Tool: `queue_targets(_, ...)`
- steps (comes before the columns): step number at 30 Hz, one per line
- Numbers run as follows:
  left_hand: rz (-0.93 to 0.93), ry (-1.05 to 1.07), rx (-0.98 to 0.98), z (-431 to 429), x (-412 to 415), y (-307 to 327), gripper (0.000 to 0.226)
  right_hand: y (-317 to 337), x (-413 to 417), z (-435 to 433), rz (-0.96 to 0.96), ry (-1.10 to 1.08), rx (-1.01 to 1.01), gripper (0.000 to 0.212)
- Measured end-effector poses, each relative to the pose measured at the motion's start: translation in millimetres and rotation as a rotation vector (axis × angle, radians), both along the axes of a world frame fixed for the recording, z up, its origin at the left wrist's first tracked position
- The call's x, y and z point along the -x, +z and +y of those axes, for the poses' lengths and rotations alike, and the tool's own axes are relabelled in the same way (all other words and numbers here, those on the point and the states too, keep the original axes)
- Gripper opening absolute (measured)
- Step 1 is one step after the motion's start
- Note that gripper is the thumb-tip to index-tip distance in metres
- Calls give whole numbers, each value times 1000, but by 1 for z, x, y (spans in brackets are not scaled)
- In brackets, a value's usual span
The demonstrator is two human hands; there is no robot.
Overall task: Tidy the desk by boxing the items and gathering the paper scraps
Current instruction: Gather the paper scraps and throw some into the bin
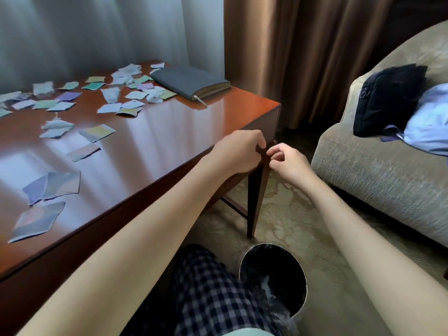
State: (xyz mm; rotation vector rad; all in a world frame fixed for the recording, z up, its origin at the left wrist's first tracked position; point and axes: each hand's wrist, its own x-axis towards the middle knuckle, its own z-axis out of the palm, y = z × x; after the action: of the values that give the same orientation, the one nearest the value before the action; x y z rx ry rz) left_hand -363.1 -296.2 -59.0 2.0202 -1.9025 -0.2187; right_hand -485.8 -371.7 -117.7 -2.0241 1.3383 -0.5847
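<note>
Several torn paper scraps in pale blue, green and purple lie scattered over the glossy red-brown desk, most of them at the back left, with larger pieces near the front left. A grey notebook lies closed at the desk's far right. My left hand is at the desk's front right corner with its fingers curled over the edge. My right hand hovers just right of that corner, thumb and fingers pinched together. I see nothing held in either hand.
A round black waste bin with a liner stands on the carpet below my arms, beside my checked trouser leg. A beige armchair at right carries a black bag and a light blue garment. Curtains hang behind the desk.
</note>
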Motion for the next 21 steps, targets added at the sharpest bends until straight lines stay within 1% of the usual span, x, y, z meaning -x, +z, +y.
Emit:
queue_targets(3, -57, 63, 18, 4, -17, 12, 36, 23, -10, 7, 33, 93, 95, 30)
queue_targets(9, -90, 210, 2, 23, -55, 25, 36, 50, -42, 23, 33, 244, 152, 30)
queue_targets(14, -61, 306, -43, 45, -83, 35, 37, 62, -74, 37, 24, 346, 153, 28)
queue_targets(18, -42, 402, -71, 69, -110, 37, 35, 66, -102, 55, 21, 385, 155, 27)
queue_targets(21, -5, 476, -116, 92, -132, 41, 35, 69, -124, 71, -35, 464, 125, 25)
